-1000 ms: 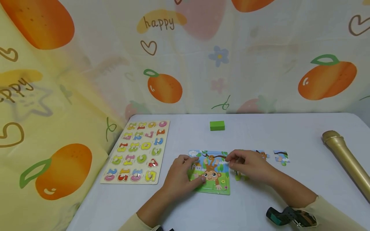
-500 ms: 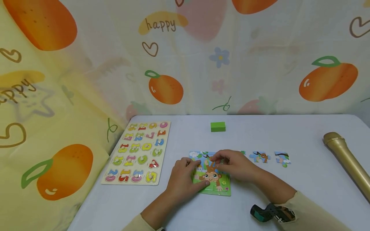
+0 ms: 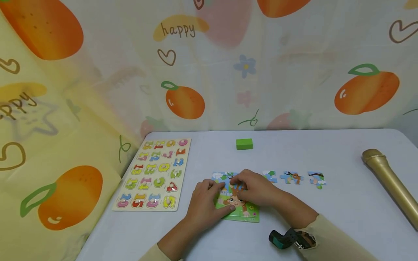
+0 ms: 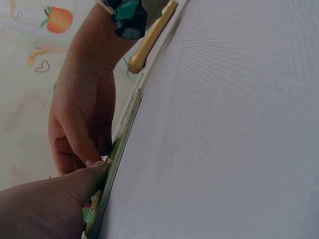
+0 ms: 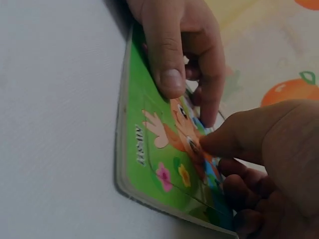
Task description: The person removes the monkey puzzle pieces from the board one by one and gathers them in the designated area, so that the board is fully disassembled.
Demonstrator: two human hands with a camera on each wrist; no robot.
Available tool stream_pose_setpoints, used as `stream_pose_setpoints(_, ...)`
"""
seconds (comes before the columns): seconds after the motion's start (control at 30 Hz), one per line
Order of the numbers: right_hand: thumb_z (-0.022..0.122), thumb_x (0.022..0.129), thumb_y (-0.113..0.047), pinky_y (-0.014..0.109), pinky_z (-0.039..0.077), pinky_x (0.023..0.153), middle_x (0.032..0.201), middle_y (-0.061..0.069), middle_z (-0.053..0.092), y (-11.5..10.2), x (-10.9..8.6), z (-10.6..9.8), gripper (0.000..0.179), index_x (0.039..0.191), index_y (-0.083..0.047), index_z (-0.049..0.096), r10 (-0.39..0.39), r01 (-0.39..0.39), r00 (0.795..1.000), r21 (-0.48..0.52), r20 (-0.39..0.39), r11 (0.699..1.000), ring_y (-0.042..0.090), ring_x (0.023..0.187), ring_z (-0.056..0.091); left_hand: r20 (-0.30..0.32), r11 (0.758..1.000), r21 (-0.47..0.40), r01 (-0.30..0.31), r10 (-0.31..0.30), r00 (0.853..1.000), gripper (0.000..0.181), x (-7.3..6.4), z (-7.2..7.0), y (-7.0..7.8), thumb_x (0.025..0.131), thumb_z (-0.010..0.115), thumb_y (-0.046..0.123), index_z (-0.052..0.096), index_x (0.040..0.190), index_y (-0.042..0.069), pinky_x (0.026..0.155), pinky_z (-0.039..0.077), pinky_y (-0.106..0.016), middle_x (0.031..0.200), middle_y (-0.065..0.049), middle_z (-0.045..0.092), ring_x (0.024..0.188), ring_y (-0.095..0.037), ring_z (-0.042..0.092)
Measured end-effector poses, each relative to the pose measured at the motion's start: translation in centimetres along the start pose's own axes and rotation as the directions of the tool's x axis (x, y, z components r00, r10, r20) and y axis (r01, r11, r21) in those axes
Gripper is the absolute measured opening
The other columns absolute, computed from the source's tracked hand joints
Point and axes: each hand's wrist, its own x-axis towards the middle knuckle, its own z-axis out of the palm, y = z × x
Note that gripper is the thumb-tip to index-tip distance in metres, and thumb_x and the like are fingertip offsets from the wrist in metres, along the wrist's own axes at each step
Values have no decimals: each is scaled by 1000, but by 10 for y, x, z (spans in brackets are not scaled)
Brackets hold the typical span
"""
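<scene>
The thumb of the left hand [image 3: 205, 203] is laid nearly straight on a square jigsaw puzzle printed with a brown monkey [image 3: 246, 216], which is pressed rather than gripped; the index finger is stretched toward its far left part. The fingers of the right hand [image 3: 256, 188] are bent over the picture and its thumb is set on the monkey's face; whether a piece is pinched cannot be told, since the fingertips are partly hidden. The puzzle is laid flat on the white-covered table [image 3: 225, 241], between both hands. To its right, three blue jigsaw pieces are set apart in a row: one leaf-printed [image 3: 269, 176], one with a brown animal [image 3: 292, 177], one with a dark branch [image 3: 316, 179]. Farther off, a bright green rectangular block [image 3: 244, 144] is placed. On the left, a pale board with coloured numerals [image 3: 183, 169] is seen; on the far right, a golden microphone-shaped object [image 3: 392, 188]. Behind, a pale orange-printed curtain [image 3: 294, 87] is hung.
</scene>
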Motion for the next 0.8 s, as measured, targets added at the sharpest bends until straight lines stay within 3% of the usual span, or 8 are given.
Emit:
stream_pose_setpoints(0.17, 69, 89, 0, 35, 50, 84, 113, -1, 64, -3, 1, -2, 37, 125, -10, 73, 28, -28, 999, -23, 17, 999, 13, 92, 57, 2, 1000, -1, 7, -7, 1000, 75, 0, 0, 0, 84, 86, 59, 68, 144, 19, 89, 44, -40, 125, -1, 55, 109, -19, 47)
stream_pose_setpoints(0.8, 67, 87, 8, 41, 50, 92, 111, -2, 61, -7, 5, 0, 40, 122, -13, 69, 116, -115, 993, -30, 35, 993, 16, 103, 59, 1, 1000, -10, 13, -13, 1000, 75, 0, 0, 1, 83, 88, 56, 68, 144, 18, 87, 43, -38, 124, -1, 54, 107, -18, 45)
